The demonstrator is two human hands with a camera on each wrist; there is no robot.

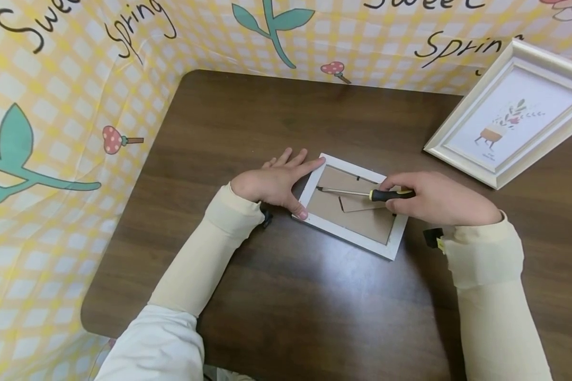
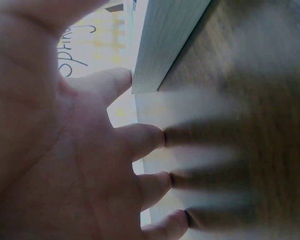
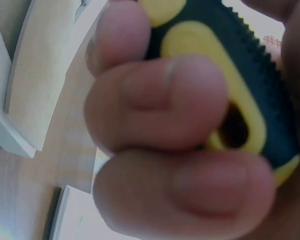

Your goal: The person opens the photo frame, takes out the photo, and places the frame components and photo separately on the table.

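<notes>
On the dark brown wood-grain bench (image 1: 314, 317), a white rectangular frame (image 1: 348, 234) lies with its brown backing board (image 1: 367, 225) up, between the person's hands. The left hand (image 1: 278, 182) is spread, thumb and index finger touching the frame's left side. The right hand (image 1: 438, 198) grips a black-and-yellow-handled screwdriver (image 1: 378, 195), its metal shaft reaching across the board toward that side. Beyond the right hand stands a cream picture frame (image 1: 469, 163); the caption beneath its plant print (image 1: 510, 116) is too small to read. Black script on the yellow-and-white checked cloth (image 1: 66, 233) reads "Sweet" and "Spring", partly cut off.
</notes>
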